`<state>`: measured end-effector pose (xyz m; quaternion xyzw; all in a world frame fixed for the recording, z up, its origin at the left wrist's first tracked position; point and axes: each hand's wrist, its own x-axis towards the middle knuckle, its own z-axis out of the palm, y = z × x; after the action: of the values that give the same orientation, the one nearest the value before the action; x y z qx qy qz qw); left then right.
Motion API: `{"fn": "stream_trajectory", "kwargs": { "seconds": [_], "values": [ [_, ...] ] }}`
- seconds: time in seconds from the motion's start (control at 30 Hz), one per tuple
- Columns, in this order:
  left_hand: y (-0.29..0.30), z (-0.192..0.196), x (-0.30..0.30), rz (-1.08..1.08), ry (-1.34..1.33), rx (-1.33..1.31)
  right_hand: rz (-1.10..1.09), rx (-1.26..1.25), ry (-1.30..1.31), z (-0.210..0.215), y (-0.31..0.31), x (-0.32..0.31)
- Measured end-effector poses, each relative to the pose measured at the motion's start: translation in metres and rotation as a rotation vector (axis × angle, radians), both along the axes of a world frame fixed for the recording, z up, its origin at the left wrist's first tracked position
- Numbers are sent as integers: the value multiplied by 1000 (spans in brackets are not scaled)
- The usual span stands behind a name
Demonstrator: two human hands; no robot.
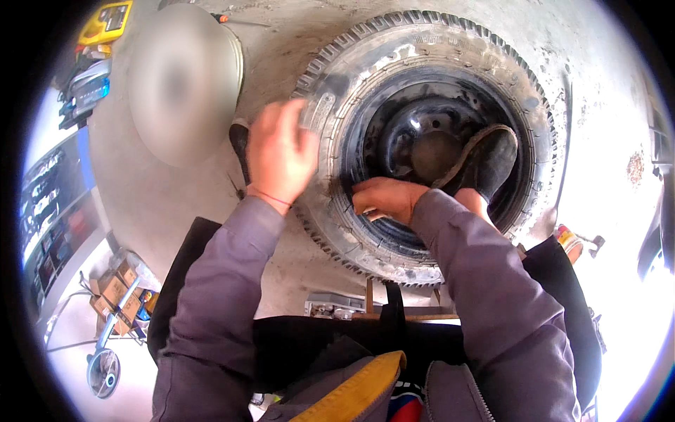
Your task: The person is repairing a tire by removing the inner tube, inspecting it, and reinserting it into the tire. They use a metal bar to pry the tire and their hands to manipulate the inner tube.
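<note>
Grey concrete floor (176, 204), dusty and stained, filled the view, and on it lay a worn tyre (365, 77) mounted on a dark steel rim (415, 133), flat on its side just ahead of the person's knees. The left hand (280, 151) rested on the tyre's near-left sidewall, fingers held together and pressed flat against the rubber, gripping nothing. The right hand (387, 199) sat at the tyre's inner edge on the near side, fingers curled down into the gap where the bead met the rim; whether they pinched anything there could not be told. A dark shoe (485, 160) stood inside the rim's well, just right of the right hand, its toe toward the tyre's far side. Left of the tyre, and apart from it, lay a round pale disc (184, 81), blurred. Beyond that disc, at the far left, were a yellow meter (107, 21) and some dark tools. Near and to the left of the tyre stood cardboard boxes (116, 288) beside a small wheeled trolley (104, 366).
</note>
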<state>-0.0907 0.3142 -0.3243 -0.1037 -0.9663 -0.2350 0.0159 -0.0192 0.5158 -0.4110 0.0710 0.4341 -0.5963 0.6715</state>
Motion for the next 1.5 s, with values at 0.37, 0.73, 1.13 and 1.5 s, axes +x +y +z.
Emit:
{"fn": "stream_trajectory", "kwargs": {
  "seconds": [0.37, 0.73, 1.13, 1.5],
  "values": [
    [38, -30, 6, -1251, -353, -546, -189, 120, -83, -25, -12, 34],
    [65, -38, 18, -1219, -594, -860, -246, 150, -98, 6, 0, 22],
    [29, -41, 12, -1273, -458, -643, 158, 503, 731, -13, -12, 2],
    [37, -42, 15, -1273, -438, -684, -397, 397, 513, 0, 10, -71]
  ]
}}
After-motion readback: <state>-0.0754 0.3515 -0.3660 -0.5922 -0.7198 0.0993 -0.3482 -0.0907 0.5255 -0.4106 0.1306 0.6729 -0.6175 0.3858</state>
